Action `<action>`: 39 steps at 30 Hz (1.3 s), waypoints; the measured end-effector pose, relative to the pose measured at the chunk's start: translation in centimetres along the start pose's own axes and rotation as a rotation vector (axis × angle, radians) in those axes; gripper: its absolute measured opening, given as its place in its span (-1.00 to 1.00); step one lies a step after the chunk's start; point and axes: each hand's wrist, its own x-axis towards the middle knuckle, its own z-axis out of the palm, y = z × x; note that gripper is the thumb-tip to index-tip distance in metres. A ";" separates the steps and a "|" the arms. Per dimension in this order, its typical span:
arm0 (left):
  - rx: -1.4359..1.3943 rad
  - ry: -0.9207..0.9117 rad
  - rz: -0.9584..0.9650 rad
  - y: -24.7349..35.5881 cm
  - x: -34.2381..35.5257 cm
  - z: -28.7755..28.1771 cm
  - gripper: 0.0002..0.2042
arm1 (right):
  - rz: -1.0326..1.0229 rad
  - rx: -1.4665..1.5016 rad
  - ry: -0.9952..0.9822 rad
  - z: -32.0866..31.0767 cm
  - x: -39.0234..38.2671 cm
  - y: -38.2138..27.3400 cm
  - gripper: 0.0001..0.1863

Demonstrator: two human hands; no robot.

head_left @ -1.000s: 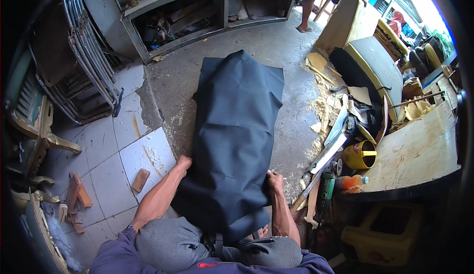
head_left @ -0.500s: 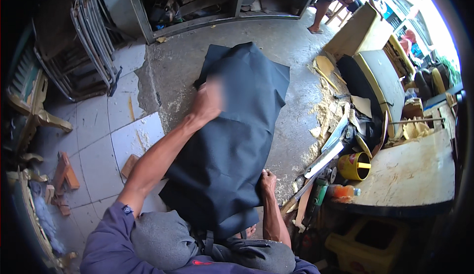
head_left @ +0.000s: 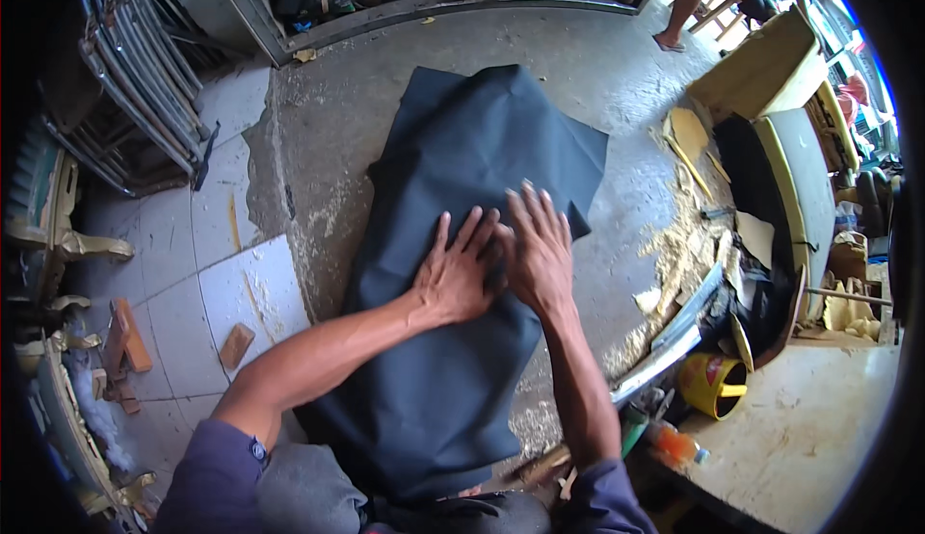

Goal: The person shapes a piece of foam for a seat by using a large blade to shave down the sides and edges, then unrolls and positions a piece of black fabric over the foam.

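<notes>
A large sheet of dark upholstery fabric (head_left: 438, 390), perhaps leatherette, drapes over something on the floor in front of me, and what lies beneath is hidden. My left hand (head_left: 455, 274) rests flat on the middle of it, fingers spread. Close beside it, my right hand (head_left: 540, 255) also lies on the sheet with its fingers stretched out. Both palms face down and neither hand grips anything. Wrinkles run through the sheet, and its far right corner sticks out in a point.
Foam scraps and crumbs (head_left: 674, 235) litter the floor at right, near a yellow mug (head_left: 713, 386) and a pale board (head_left: 800, 438). Folded metal chairs (head_left: 145, 81) lean at left. Wood blocks (head_left: 236, 346) lie on the tiles. Another person's leg (head_left: 682, 14) shows at the far right.
My right hand has left the sheet's near right edge and moved up onto its middle. My left hand has come back toward me and to the right. The whole view has shifted slightly.
</notes>
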 end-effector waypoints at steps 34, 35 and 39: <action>-0.133 0.002 0.071 1.1 1.6 -0.5 -0.31 | 0.100 -0.227 -0.019 8.1 20.6 8.9 -0.37; -0.136 0.007 0.100 1.1 1.8 -0.4 -0.31 | 0.071 -0.213 -0.028 7.5 17.9 7.7 -0.39; -0.065 -0.114 0.052 1.0 1.5 -0.9 -0.26 | -0.185 -0.139 0.061 4.0 4.8 2.9 -0.62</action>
